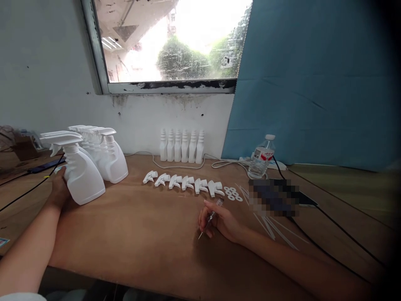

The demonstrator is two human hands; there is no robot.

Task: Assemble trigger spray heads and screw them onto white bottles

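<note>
My left hand point(59, 188) is at the left side of the nearest white spray bottle point(84, 179), against its body. Its fingers are mostly hidden behind the bottle, so I cannot tell whether they grip it. More spray bottles point(115, 163) with trigger heads stand close behind. In my right hand point(222, 219), closed above the table, is a small screwdriver point(210, 218) with a clear handle, its tip angled down to the left. Beyond that hand lies a row of white trigger heads point(188, 182), with several white rings point(232, 193) at the row's right end.
White bottles without trigger heads point(181, 146) line the wall below the window. Thin white tubes point(266, 225) lie to the right, by a blurred dark patch point(274, 197). A water bottle point(262, 158) and cables point(332, 251) are at the right, a phone point(46, 165) far left.
</note>
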